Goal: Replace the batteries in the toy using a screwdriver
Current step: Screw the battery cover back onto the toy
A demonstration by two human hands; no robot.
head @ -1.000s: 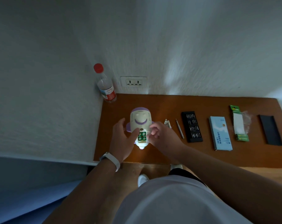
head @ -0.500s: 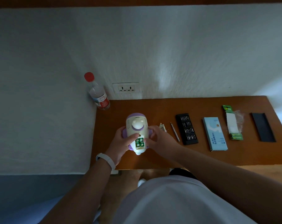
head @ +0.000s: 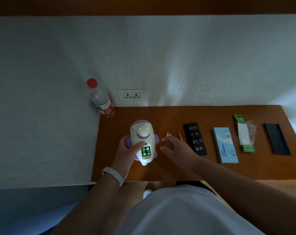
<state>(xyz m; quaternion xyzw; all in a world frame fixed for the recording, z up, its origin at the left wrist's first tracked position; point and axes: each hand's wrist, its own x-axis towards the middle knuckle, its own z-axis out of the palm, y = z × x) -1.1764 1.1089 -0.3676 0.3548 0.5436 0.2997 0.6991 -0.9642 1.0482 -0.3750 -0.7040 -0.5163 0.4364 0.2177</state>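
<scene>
A white and purple toy (head: 143, 133) lies on its back at the left of the wooden desk (head: 160, 170). Its battery compartment is uncovered, with green batteries (head: 146, 151) showing inside. My left hand (head: 128, 151) grips the toy from the left, thumb pressed just above the batteries. My right hand (head: 173, 147) hovers just right of the toy, fingers apart and holding nothing. Just beyond its fingertips lies a small white compartment cover (head: 168, 134). A thin screwdriver (head: 179, 135) rests a little further right.
A black tray of screwdriver bits (head: 194, 139), a light blue box (head: 225, 145), a green battery pack (head: 244, 133) and a black lid (head: 277, 139) lie in a row to the right. A red-capped bottle (head: 101, 99) stands in the back left corner by a wall socket (head: 131, 95).
My right hand has let go of the toy and moved right toward the small cover. My left hand has kept its hold on the toy. The camera has tilted up.
</scene>
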